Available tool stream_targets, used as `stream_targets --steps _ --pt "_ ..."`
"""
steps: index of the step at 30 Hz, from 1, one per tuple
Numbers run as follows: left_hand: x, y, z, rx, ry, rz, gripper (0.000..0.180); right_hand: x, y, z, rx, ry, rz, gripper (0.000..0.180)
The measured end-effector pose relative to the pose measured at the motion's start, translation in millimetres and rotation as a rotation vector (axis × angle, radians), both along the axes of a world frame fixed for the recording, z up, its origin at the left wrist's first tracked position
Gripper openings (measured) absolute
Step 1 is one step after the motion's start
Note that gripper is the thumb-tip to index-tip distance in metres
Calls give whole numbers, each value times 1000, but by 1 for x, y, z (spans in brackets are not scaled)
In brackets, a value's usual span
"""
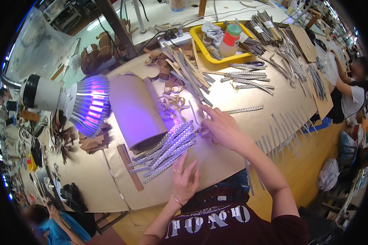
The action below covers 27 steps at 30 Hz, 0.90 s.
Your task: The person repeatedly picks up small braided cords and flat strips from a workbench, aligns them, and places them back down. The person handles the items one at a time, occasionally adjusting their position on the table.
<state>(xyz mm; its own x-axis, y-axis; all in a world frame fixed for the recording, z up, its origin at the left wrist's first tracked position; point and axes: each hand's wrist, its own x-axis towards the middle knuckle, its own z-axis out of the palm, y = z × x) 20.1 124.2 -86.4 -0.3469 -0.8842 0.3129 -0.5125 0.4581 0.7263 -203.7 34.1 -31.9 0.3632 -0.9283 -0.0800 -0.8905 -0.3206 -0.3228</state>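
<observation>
Surface: brown paper-covered worktable [233, 98] under a purple lamp [90, 105].
Left hand [185, 179]: fingers spread, holding nothing, touching the glittery strap pile [167, 149].
Right hand [218, 127]: flat, fingers loose, just beside the pile's upper end.

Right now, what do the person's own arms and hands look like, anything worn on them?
Both forearms are bare, coming in from the lower edge. The left hand wears a thin bracelet at the wrist and a ring on one of its fingers. The right hand shows no jewellery or glove. A dark maroon short-sleeved shirt with pale lettering covers the upper arms.
</observation>
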Motion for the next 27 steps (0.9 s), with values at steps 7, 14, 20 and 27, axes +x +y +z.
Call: stream_targets --steps 7,14,20,27 --pt "3 0 -4 -21 3 -10 35 -13 53 11 -83 -29 -43 63" --pt "-3 -5 0 -158 -221 50 49 -13 40 -36 -111 -80 37 36" --pt "-5 -21 -3 20 -407 92 66 -3 7 -29 -293 -388 -103 10" --pt "-5 -18 -5 -8 -428 109 62 40 -104 12 -38 -471 -221 34"
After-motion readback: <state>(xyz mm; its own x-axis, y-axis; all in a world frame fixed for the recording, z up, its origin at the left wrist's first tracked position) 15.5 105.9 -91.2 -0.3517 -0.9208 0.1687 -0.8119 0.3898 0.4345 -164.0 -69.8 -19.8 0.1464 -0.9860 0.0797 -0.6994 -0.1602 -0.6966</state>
